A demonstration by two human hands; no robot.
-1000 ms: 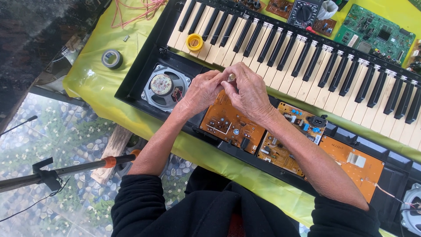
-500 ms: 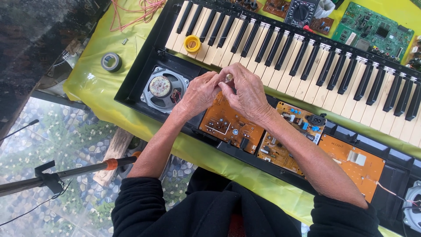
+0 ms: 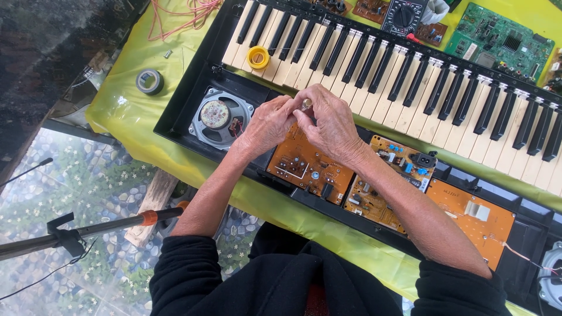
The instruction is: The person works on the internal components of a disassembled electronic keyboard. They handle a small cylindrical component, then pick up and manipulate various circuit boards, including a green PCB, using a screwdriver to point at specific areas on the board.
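Note:
My left hand [image 3: 270,124] and my right hand [image 3: 329,122] meet over an opened electronic keyboard [image 3: 410,88]. Between the fingertips of both sits a small shiny metal part [image 3: 307,104], pinched from the two sides. Below the hands lie orange circuit boards [image 3: 310,167] inside the black case. A round speaker [image 3: 219,117] is mounted just left of my left hand. Whether a thin wire runs from the small part I cannot tell.
A yellow tape roll [image 3: 258,57] rests on the white keys. A grey tape roll [image 3: 150,81] and pink wires [image 3: 181,14] lie on the yellow-green cloth [image 3: 126,102]. A green circuit board [image 3: 503,41] and a multimeter [image 3: 404,16] lie beyond the keyboard. A tripod leg [image 3: 88,231] stands lower left.
The hands stay together on the small part with only slight finger shifts. The view has moved a little.

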